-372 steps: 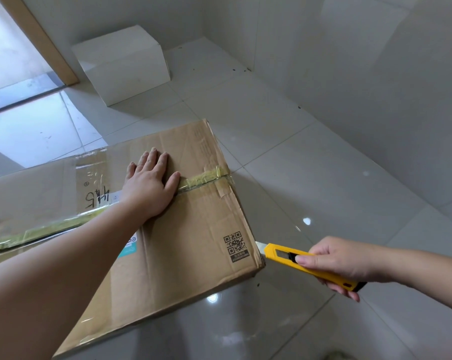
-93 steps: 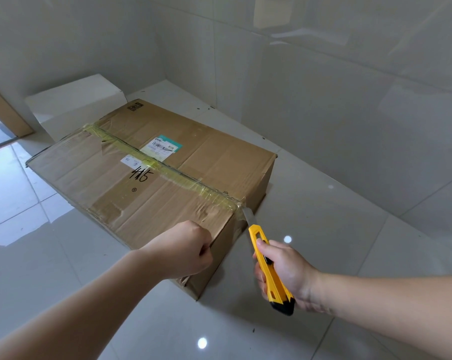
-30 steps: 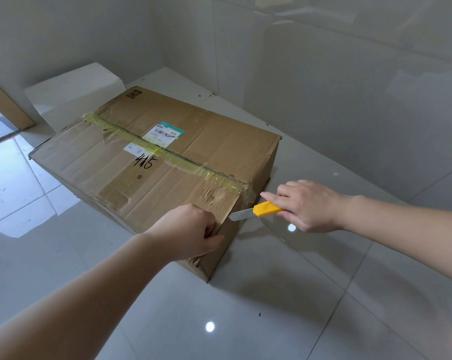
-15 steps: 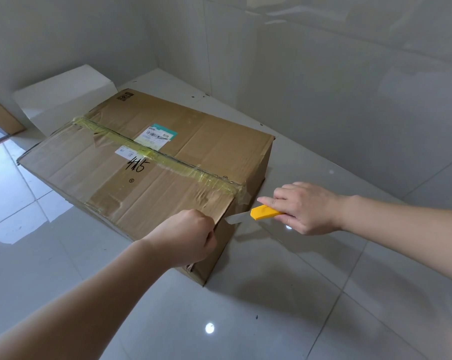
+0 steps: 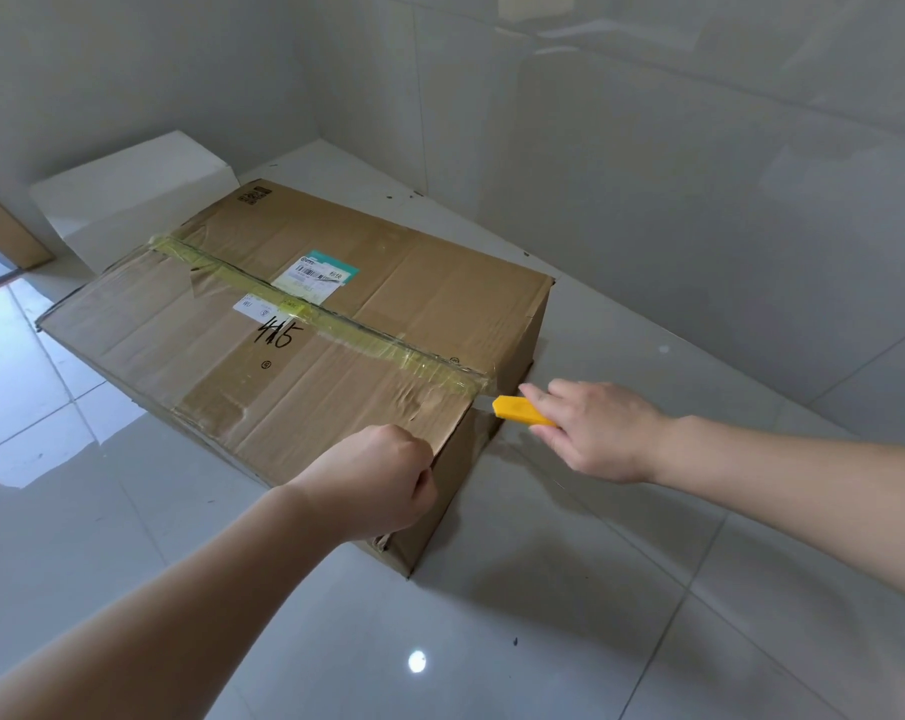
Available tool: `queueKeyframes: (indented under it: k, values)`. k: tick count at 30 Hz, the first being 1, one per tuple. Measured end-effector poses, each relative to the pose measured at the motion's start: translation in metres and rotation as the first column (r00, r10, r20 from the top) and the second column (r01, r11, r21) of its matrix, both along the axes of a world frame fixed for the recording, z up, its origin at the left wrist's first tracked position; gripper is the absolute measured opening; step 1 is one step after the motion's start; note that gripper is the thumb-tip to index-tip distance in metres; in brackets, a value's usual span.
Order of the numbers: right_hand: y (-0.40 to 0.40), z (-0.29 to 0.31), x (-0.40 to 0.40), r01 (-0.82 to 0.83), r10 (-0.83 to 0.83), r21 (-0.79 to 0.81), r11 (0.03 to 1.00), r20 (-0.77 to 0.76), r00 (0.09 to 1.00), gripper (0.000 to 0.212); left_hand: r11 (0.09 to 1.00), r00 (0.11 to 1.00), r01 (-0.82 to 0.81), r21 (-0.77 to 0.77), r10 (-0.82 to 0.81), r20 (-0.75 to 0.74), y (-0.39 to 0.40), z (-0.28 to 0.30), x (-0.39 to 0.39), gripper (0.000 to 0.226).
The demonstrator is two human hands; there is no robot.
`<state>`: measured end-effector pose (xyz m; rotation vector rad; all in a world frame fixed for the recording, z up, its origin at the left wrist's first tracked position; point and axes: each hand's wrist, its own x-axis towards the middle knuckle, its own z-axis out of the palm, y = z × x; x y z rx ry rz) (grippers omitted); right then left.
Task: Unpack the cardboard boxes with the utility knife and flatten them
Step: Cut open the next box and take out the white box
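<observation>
While L hand (image 5: pixel 375 472) grips the near top edge of cardboard box (image 5: pixel 304 356) at frame centre, R hand (image 5: pixel 593 428) at 3 o'clock holds utility knife (image 5: pixel 520 411), blade at the taped (image 5: pixel 336 324) end seam. Risk: blade slips toward L fingers, they're close.

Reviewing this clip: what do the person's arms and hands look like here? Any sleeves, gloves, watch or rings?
Both forearms are bare as far as the frame shows, with no sleeves in view. The left hand and right hand wear no gloves. No watch, bracelet or ring is visible on either wrist or on the fingers that show.
</observation>
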<state>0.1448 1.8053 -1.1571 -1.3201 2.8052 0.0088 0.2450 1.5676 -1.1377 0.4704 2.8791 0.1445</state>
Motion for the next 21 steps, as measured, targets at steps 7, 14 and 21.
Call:
queueKeyframes:
  k: [7,14,21]
  values:
    - [0.006,0.005,-0.004,0.091,-0.091,0.038,0.995,0.003,0.996,0.055,1.0,1.0,-0.001,-0.001,0.001,-0.002,-0.001,0.0,0.002,0.024]
    - [-0.003,0.001,-0.001,0.171,-0.171,0.017,0.985,0.028,0.985,0.053,1.0,1.0,-0.007,0.0,0.007,0.003,-0.001,0.001,-0.001,0.023]
    - [-0.011,-0.004,0.007,0.235,-0.225,-0.05,0.971,0.148,0.963,0.051,1.0,1.0,-0.002,0.015,0.002,0.002,-0.001,-0.001,-0.002,0.024]
